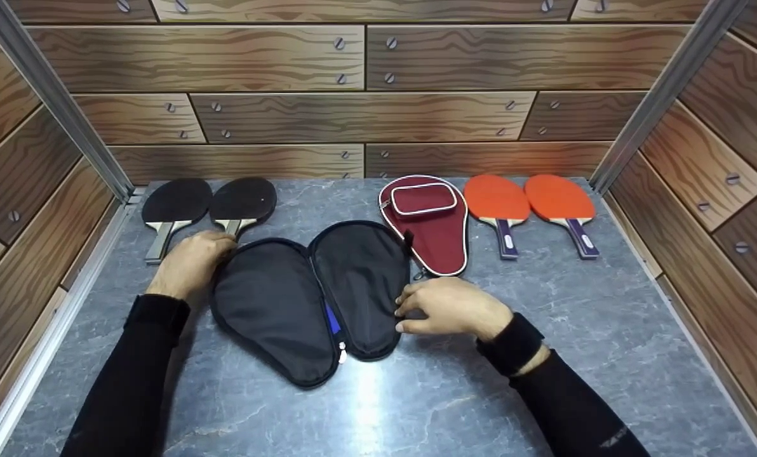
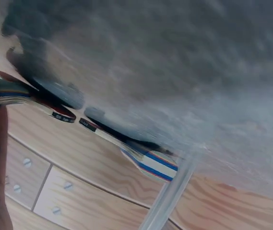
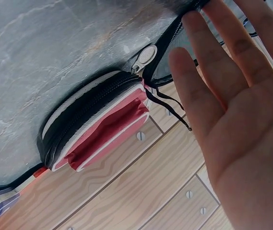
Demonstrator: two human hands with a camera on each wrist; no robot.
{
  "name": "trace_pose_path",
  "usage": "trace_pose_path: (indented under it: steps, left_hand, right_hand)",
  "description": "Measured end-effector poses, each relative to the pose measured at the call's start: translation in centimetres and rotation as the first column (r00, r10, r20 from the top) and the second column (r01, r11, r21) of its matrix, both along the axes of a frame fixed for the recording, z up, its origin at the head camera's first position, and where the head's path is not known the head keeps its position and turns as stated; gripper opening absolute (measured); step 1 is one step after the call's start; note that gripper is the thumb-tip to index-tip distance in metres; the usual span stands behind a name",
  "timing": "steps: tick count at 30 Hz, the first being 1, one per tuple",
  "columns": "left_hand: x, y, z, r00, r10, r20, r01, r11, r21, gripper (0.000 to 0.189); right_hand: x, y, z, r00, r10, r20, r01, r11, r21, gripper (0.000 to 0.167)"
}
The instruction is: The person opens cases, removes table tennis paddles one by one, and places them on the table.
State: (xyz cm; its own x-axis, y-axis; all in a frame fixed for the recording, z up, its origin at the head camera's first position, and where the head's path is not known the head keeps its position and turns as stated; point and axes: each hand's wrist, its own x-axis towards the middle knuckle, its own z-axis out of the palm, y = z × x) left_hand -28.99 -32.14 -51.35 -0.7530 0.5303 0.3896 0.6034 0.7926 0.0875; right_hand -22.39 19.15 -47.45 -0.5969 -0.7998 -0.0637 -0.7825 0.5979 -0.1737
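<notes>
My left hand (image 1: 191, 260) pinches the handle of the right one of two black-faced table tennis paddles (image 1: 245, 197). In the left wrist view, that handle (image 2: 9, 91) shows its blue and pale layers between thumb and finger. Just left of it lies the other black-faced paddle (image 1: 176, 200). A black paddle case (image 1: 270, 304) is spread open below, its two halves side by side, with a blue strip at the fold. My right hand (image 1: 451, 308) is at the case's right edge; in the right wrist view its fingers (image 3: 213, 62) are extended, fingertips close to the zipper edge.
A dark red paddle case (image 1: 442, 238) with white piping and a small pocket lies behind my right hand. Two orange-faced paddles (image 1: 496, 197) lie to its right, handles toward me. Wood-patterned walls (image 1: 366, 57) and metal posts (image 1: 658, 89) bound the grey table (image 1: 543, 304).
</notes>
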Motion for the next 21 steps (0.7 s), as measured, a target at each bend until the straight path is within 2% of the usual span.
trace_pose_path:
  steps: [4, 13, 21]
  left_hand:
    - [0.3, 0.1, 0.3, 1.000, 0.003, 0.004, -0.003, 1.000, 0.001, 0.020]
    - [0.7, 0.4, 1.7, 0.999, 0.035, 0.027, -0.037, 0.995, 0.090, 0.007]
    - [1.1, 0.6, 2.7, 0.995, 0.054, 0.079, -0.065, 0.988, 0.142, 0.018]
  right_hand:
    - [0.0, -0.1, 0.0, 1.000, 0.002, -0.002, -0.002, 1.000, 0.001, 0.036]
    - [0.0, -0.1, 0.1, 1.000, 0.007, -0.008, -0.007, 1.000, 0.005, 0.035]
    - [0.0, -0.1, 0.0, 1.000, 0.006, -0.011, -0.006, 1.000, 0.005, 0.034]
